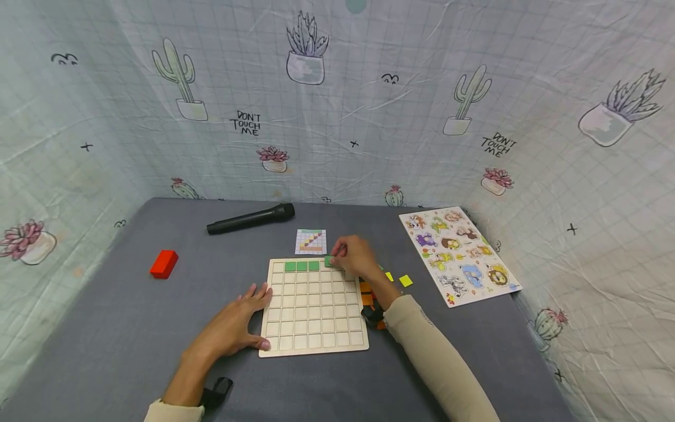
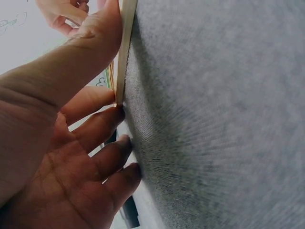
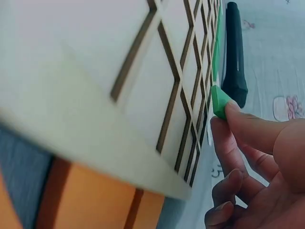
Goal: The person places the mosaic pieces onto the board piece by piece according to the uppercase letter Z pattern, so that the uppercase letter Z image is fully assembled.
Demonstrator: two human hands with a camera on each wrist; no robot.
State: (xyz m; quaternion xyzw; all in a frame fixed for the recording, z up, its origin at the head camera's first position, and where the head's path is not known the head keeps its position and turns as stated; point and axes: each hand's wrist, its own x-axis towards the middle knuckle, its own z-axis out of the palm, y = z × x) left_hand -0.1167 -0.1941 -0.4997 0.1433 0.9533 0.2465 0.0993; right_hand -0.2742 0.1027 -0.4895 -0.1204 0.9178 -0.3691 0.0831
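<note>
- Head view: one pale wooden gridded board (image 1: 311, 328) is lying flat on the grey table (image 1: 105, 351).
- Three green square tiles (image 1: 302, 266) are sitting in its far row.
- The person's right hand (image 1: 354, 256) is pinching a fourth green square tile (image 3: 220, 101) between thumb and forefinger, at that row.
- The left hand (image 1: 237, 324) is lying spread, fingers touching the board's left edge, thumb resting on its near corner.
- Orange pieces (image 1: 366, 287) and yellow square tiles (image 1: 405, 281) are lying near the right edge.

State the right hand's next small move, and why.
Probably lower the green square tile into the far row of the pale wooden grid board: the right hand pinches it there, near three green tiles, while the left hand touches the board's edge.
</note>
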